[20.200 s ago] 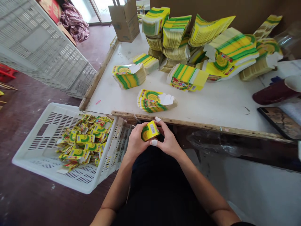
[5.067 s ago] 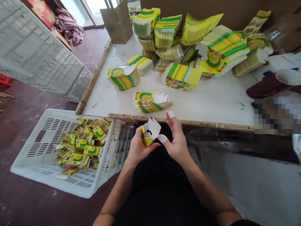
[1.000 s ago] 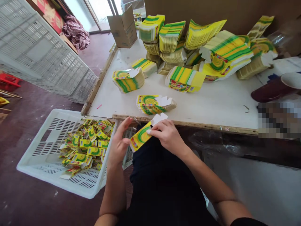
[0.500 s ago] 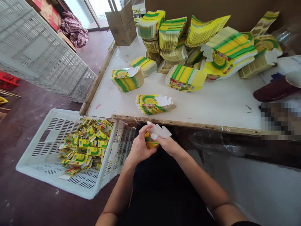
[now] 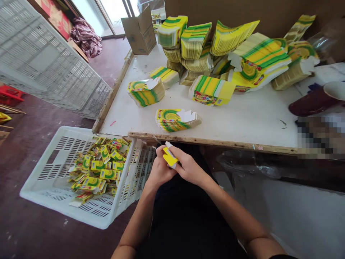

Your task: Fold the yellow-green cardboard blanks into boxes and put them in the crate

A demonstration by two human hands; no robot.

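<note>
A small yellow carton (image 5: 170,157) with a barcode on its end is held between my two hands, in front of the table's edge. My left hand (image 5: 161,169) wraps round it from the left, hiding most of its body. My right hand (image 5: 187,163) grips it from the right, fingers along its end. Just beyond, a fanned stack of flat cartons (image 5: 172,118) lies on the table (image 5: 242,122). To the left on the floor, a white plastic crate (image 5: 40,172) holds many folded yellow cartons (image 5: 109,174).
More carton stacks (image 5: 147,91) and a carton bundle (image 5: 211,90) lie on the table, with piled bundles (image 5: 195,39) behind. A brown cardboard box (image 5: 140,32) stands at the back left, a dark red mug (image 5: 314,99) at right. Tall white crates (image 5: 48,54) stand left.
The carton in my hands has turned, and its open white flaps no longer show; a yellow end with a barcode shows instead. My right fingers have moved over that end.
</note>
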